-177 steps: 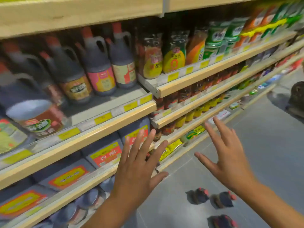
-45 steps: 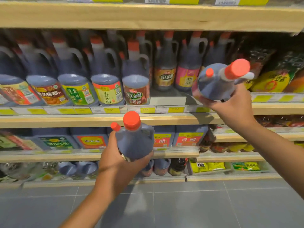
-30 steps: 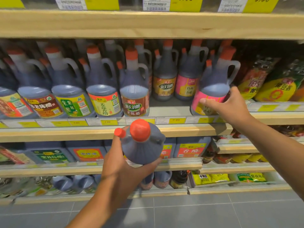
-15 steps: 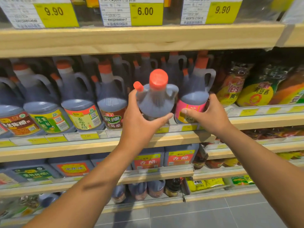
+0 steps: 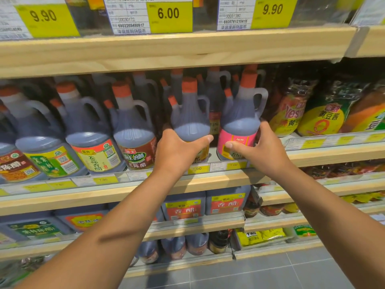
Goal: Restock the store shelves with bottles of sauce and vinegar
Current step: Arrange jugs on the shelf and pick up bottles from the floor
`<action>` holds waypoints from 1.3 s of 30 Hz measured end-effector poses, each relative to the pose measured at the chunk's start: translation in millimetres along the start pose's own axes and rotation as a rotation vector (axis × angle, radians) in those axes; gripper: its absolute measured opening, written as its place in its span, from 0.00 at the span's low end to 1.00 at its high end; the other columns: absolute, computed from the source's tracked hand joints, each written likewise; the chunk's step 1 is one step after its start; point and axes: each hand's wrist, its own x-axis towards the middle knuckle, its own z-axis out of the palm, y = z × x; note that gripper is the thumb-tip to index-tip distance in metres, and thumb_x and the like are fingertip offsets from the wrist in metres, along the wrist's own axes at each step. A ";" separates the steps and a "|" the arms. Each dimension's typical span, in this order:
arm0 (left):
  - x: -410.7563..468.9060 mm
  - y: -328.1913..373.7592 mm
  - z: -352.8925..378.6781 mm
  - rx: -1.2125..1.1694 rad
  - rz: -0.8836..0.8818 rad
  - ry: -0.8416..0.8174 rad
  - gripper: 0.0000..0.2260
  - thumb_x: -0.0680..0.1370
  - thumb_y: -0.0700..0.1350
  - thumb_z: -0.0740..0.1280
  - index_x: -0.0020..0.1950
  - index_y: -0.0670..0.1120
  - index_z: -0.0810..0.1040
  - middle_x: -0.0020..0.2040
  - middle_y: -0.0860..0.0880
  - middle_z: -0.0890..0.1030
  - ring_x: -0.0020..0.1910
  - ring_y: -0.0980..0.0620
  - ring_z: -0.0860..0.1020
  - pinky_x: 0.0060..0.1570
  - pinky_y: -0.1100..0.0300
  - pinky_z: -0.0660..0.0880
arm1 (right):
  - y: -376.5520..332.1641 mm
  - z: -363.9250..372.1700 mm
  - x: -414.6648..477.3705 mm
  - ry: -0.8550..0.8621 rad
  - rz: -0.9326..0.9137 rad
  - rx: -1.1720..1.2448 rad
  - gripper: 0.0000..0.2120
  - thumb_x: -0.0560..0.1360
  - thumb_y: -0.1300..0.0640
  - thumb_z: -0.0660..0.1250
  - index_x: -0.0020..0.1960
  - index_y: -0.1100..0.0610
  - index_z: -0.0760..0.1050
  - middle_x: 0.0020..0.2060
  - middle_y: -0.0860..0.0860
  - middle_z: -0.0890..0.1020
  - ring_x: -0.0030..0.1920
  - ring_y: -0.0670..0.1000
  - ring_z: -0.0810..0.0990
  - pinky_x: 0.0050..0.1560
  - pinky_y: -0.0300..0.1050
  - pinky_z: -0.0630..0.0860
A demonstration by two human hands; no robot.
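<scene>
My left hand (image 5: 177, 152) is wrapped around the body of a dark vinegar jug with an orange cap (image 5: 190, 113), which stands upright at the front of the middle shelf (image 5: 208, 180). To its right stands a second jug with a pink label (image 5: 239, 122). My right hand (image 5: 262, 149) grips that jug's lower body, thumb across the label. Both jugs sit between a brown-labelled jug (image 5: 133, 138) and yellow sauce pouches (image 5: 320, 119).
A row of similar handled jugs (image 5: 87, 136) fills the middle shelf to the left. The wooden upper shelf (image 5: 166, 51) with yellow price tags hangs close above the caps. Square vinegar jugs (image 5: 225, 203) fill the shelf below. Grey tiled floor (image 5: 270, 274) lies at the bottom.
My left hand has lifted its jug from chest height onto the middle shelf, left of the pink-labelled jug. My right hand stays on the pink-labelled jug it set down a second ago.
</scene>
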 end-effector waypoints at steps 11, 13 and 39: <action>-49.7 -26.7 -67.8 0.118 0.388 0.016 0.15 0.77 0.51 0.74 0.58 0.60 0.72 0.51 0.60 0.74 0.48 0.61 0.78 0.42 0.58 0.75 | -28.5 26.1 -83.8 0.267 -0.204 0.211 0.15 0.73 0.45 0.71 0.58 0.42 0.73 0.40 0.42 0.77 0.40 0.47 0.78 0.43 0.48 0.76; -48.2 -24.4 -78.0 0.181 0.529 0.175 0.11 0.78 0.47 0.73 0.56 0.55 0.73 0.54 0.56 0.72 0.42 0.54 0.78 0.38 0.50 0.77 | -38.3 40.5 -82.8 0.091 -0.119 0.193 0.20 0.74 0.43 0.70 0.65 0.42 0.73 0.37 0.43 0.79 0.36 0.45 0.80 0.43 0.47 0.78; -33.1 -74.0 -93.2 0.561 0.436 0.068 0.39 0.75 0.53 0.69 0.79 0.69 0.51 0.84 0.49 0.48 0.34 0.45 0.79 0.29 0.58 0.68 | -109.8 104.3 -42.6 0.042 0.018 0.118 0.19 0.75 0.35 0.69 0.49 0.50 0.71 0.40 0.45 0.80 0.40 0.48 0.81 0.39 0.49 0.76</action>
